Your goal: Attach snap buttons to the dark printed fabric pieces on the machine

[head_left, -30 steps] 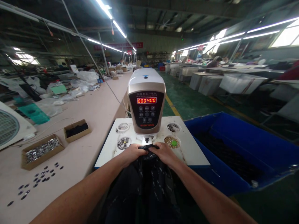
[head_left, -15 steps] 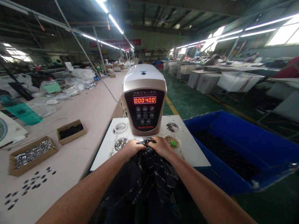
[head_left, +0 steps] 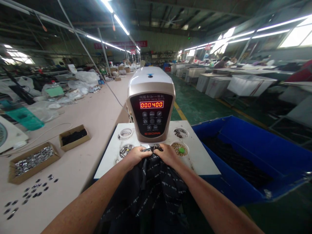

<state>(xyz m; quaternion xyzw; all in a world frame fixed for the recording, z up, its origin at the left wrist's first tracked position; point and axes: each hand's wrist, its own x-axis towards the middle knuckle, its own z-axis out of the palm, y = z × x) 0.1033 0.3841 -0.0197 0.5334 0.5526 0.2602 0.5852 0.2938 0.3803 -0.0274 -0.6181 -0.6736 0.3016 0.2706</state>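
Note:
A black garment with rows of small white print hangs from both my hands over the front edge of the white work table. My left hand pinches its upper edge on the left. On the right, my right hand is closed on the same edge, the two hands a short gap apart. Both are right under the head of the button machine, whose red display reads 000400. The machine's working point is hidden behind the hands and cloth.
Round wells in the table hold metal parts and brass pieces with a green lump. To the right stands a blue bin with dark cloth inside. Boxes of metal rings and black pieces lie left, near scattered rings.
Both hands stay at the machine, still gripping the cloth edge. The garment's hanging folds have shifted and spread a little. The display reads the same.

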